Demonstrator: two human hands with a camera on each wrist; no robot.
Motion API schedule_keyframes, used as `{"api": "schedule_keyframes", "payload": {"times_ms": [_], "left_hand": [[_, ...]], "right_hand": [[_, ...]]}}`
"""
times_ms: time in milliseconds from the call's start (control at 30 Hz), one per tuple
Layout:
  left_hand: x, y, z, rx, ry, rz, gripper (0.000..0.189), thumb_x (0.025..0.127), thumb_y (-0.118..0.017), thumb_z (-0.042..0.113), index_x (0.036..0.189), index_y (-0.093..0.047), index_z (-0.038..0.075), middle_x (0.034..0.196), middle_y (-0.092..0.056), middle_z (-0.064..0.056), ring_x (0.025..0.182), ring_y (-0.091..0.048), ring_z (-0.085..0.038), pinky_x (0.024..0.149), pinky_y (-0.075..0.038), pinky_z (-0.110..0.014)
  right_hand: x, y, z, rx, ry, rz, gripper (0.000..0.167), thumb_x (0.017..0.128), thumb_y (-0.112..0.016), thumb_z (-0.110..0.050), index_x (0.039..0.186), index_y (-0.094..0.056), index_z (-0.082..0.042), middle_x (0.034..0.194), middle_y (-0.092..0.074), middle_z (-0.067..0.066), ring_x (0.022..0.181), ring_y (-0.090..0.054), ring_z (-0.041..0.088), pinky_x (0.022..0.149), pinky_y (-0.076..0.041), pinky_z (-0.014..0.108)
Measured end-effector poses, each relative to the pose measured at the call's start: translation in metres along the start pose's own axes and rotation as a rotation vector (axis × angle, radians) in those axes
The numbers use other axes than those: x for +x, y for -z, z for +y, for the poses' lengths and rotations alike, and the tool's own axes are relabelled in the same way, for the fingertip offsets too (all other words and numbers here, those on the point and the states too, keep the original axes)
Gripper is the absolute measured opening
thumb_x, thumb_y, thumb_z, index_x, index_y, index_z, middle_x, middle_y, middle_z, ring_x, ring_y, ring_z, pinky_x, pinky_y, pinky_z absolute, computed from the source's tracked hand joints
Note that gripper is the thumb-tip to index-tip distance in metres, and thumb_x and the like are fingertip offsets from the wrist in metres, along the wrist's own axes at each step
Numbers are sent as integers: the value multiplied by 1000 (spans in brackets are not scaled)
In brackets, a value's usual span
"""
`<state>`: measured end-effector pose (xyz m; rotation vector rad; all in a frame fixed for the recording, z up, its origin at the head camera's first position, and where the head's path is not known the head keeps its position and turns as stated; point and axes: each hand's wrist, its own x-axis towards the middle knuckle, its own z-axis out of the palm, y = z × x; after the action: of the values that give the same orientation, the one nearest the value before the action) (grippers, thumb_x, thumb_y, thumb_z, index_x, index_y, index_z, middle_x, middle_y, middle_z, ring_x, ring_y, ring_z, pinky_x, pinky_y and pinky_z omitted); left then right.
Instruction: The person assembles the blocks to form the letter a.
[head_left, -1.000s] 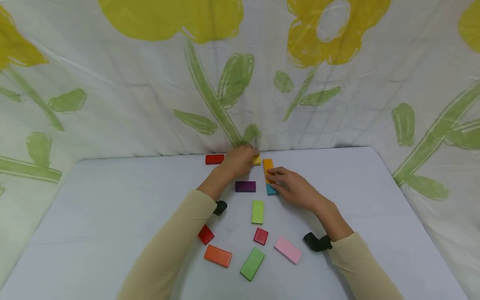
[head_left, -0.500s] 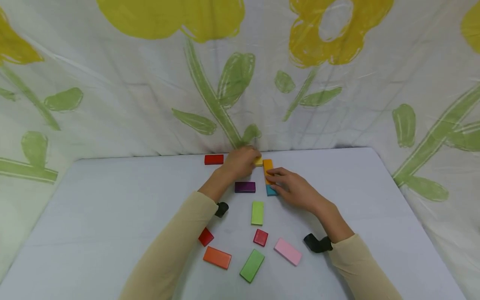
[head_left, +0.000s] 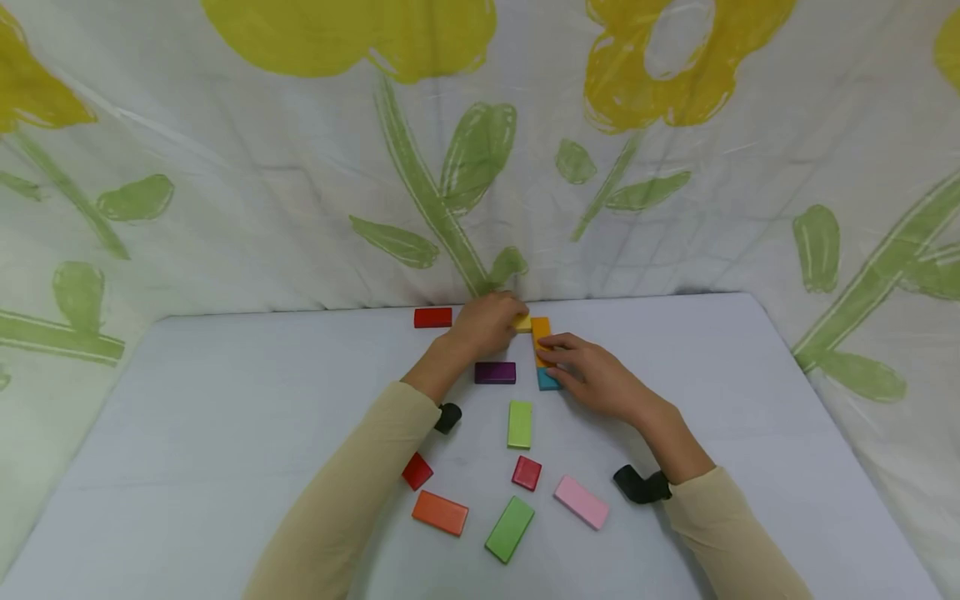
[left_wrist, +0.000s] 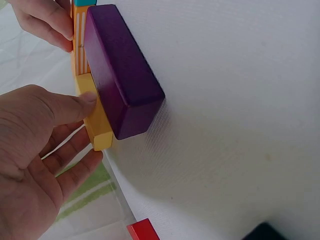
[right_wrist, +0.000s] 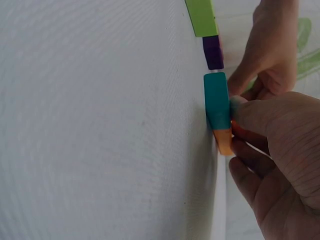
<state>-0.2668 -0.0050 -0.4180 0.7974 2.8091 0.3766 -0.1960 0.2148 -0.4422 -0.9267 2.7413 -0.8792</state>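
In the head view, my left hand (head_left: 487, 323) reaches to the table's far edge and pinches a yellow block (head_left: 523, 323). The left wrist view shows the thumb on one face of the yellow block (left_wrist: 98, 122) and fingers behind it. Its end meets an orange block (head_left: 541, 330), which lies in line with a teal block (head_left: 549, 380). My right hand (head_left: 596, 375) holds the orange block with curled fingers laid over it; its thumb is beside the teal block (right_wrist: 217, 100). A purple block (head_left: 495, 372) lies just nearer, below the left hand.
A red block (head_left: 432, 317) lies left of the left hand. Nearer are lime (head_left: 520, 425), small red (head_left: 527, 472), pink (head_left: 581, 502), green (head_left: 510, 529) and orange-red (head_left: 440, 512) blocks. Another red block (head_left: 417, 472) is partly behind the left sleeve. A flowered curtain (head_left: 300, 192) hangs behind.
My left hand has slid the yellow block slightly right, closing the small gap to the orange block. The right hand has stayed in place; the head view has shifted a little.
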Motion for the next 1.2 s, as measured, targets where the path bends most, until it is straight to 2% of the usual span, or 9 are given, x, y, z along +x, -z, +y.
{"api": "schedule_keyframes", "payload": {"times_ms": [433,667,767,967,1200], "left_hand": [[2,-2,0,-29,10,13,38,102,-65,5,139,-70,9,136,-70,-7,121,-65,-25,108,-57,-39],[2,-1,0,-39,21,-10,38,103,-65,7,141,-68,10,137,-70,-7,122,-64,-25,110,-56,-39],[1,-1,0,-46,32,-16,40,103,-64,8,143,-66,10,142,-68,-7,126,-63,-25,113,-54,-39],[-9,0,-5,-36,42,11,44,104,-66,18,147,-62,11,150,-63,-7,135,-62,-25,116,-53,-41],[-27,7,-10,-61,53,33,45,104,-67,23,147,-63,10,144,-65,-8,129,-64,-25,115,-54,-40]], "right_hand": [[1,0,2,10,15,19,39,103,-67,-7,141,-66,0,149,-62,18,140,-59,38,114,-52,55],[1,1,1,3,-10,-7,40,103,-67,-8,142,-65,-1,151,-61,16,142,-58,37,116,-51,55],[1,0,1,9,-9,-11,39,104,-67,-9,142,-65,-1,151,-61,16,142,-57,37,116,-50,54],[4,-2,-1,29,3,-20,40,104,-66,-10,143,-65,-2,151,-61,16,143,-57,36,117,-50,53],[0,1,-1,-13,-32,-20,39,104,-67,-11,142,-65,-2,151,-61,15,143,-57,37,116,-51,54]]}}
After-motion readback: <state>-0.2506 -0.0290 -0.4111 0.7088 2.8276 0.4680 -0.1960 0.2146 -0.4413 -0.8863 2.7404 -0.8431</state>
